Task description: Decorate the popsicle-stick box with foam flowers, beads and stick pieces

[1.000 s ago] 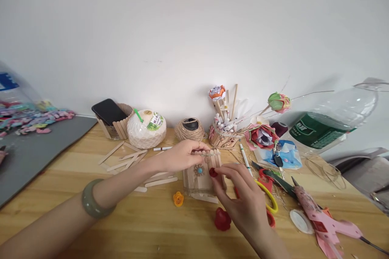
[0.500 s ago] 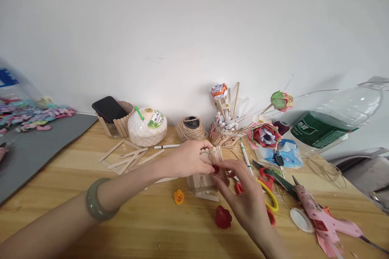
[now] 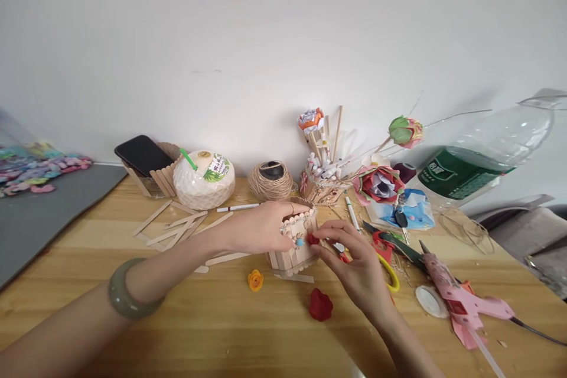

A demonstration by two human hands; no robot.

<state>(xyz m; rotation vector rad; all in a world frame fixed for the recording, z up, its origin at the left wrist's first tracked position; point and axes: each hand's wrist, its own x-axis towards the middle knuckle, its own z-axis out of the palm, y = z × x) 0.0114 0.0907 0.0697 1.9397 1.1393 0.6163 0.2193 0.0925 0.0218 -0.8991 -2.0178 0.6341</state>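
My left hand (image 3: 266,227) grips a small craft-stick holder (image 3: 290,260) by its upper rim, with a bangle on that wrist. On the holder's front sits a blue bead (image 3: 299,242) in a small flower-like trim. Between its fingertips my right hand (image 3: 354,257) pinches a small dark red flower (image 3: 313,238) close to the holder's front; whether it touches is unclear. On the table nearby lie an orange flower (image 3: 256,280) and a larger red flower (image 3: 320,305).
Loose craft sticks (image 3: 186,230) lie at left, before a coconut (image 3: 204,176) and another stick holder with a phone (image 3: 144,155). Behind are a twine ball (image 3: 271,182) and a decorated pot (image 3: 325,189). Scissors (image 3: 390,271), a pink glue gun (image 3: 460,301) and a large bottle (image 3: 469,171) occupy the right.
The holder has turned so its front and blue bead now show. My left fingers have shifted along it, while the right hand keeps the red flower near. The view has moved slightly.
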